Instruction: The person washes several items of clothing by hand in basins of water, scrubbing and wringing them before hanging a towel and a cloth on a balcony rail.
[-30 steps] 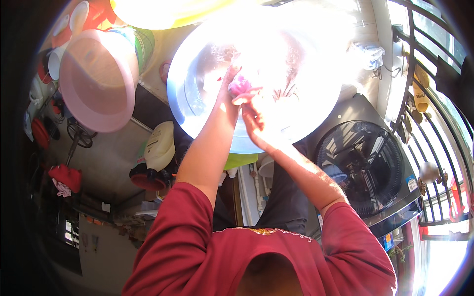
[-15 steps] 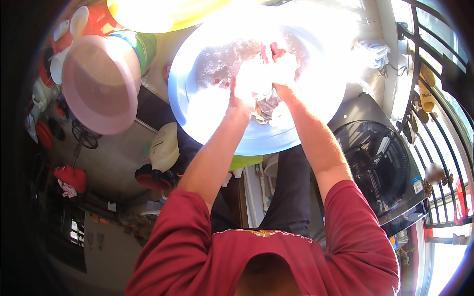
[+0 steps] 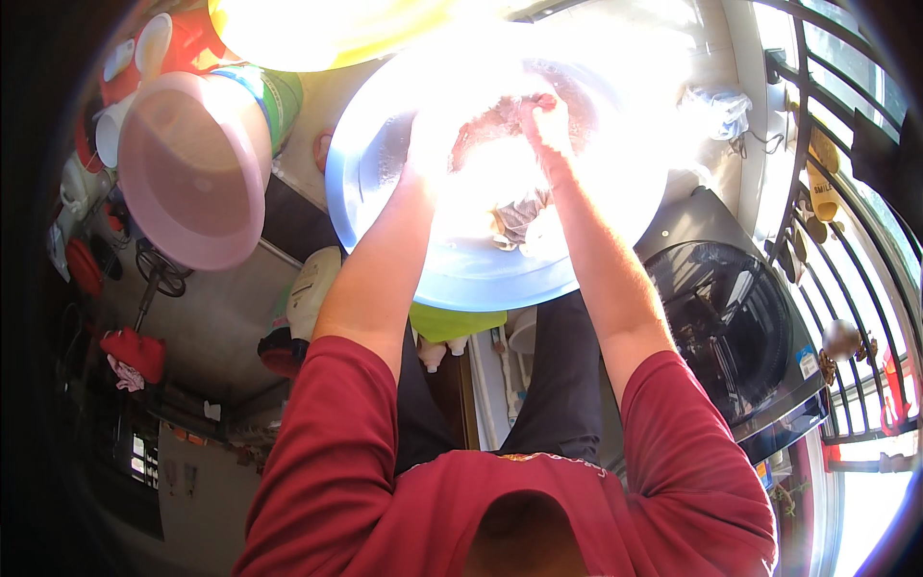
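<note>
Strong sunlight bleaches much of a large light-blue basin (image 3: 461, 288) in front of me. Water stands in it, and a wet grey-striped cloth (image 3: 524, 213) lies toward its near side. My right hand (image 3: 548, 125) is over the basin with its fingers curled closed; what they hold, if anything, is lost in the glare. Over the basin's left part, my left hand (image 3: 433, 144) is washed out to white, so its fingers cannot be made out. Reddish-brown tones show in the water between the hands.
Left of the basin stands a pink basin (image 3: 192, 173) beside a green bucket (image 3: 282, 101). A yellow basin (image 3: 327, 38) is at the far side. To the right are a black appliance with a round lid (image 3: 726, 327) and dark window bars (image 3: 851, 240).
My hands, close together over the basin before, are now farther apart. The left moved leftward. The grey-striped cloth stays near the same place in the basin.
</note>
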### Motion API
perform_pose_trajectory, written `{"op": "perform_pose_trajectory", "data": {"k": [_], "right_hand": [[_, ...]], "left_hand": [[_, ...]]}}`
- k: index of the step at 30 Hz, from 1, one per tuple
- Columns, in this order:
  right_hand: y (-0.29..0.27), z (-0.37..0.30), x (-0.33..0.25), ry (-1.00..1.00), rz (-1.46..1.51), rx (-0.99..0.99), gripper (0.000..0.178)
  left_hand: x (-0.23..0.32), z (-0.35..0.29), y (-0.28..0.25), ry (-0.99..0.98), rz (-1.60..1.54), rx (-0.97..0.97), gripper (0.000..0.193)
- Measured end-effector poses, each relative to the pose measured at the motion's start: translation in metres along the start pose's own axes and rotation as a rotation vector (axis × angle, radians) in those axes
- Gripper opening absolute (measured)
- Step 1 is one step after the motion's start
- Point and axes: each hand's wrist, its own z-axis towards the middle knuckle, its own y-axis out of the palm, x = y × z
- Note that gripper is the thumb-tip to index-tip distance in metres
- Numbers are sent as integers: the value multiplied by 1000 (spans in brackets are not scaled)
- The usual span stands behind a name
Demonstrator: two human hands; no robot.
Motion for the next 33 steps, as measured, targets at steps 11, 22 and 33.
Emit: {"op": "perform_pose_trajectory", "data": {"k": [11, 22, 33], "right_hand": [[0, -151, -36, -1004, -206, -305, 18], [3, -59, 1, -397, 15, 89, 15], [6, -5, 47, -96, 94, -92, 27]], "left_hand": [[64, -63, 41, -62, -676, -144, 34], [37, -59, 52, -274, -852, 21, 17], [-28, -4, -22, 127, 405, -5, 28]]}}
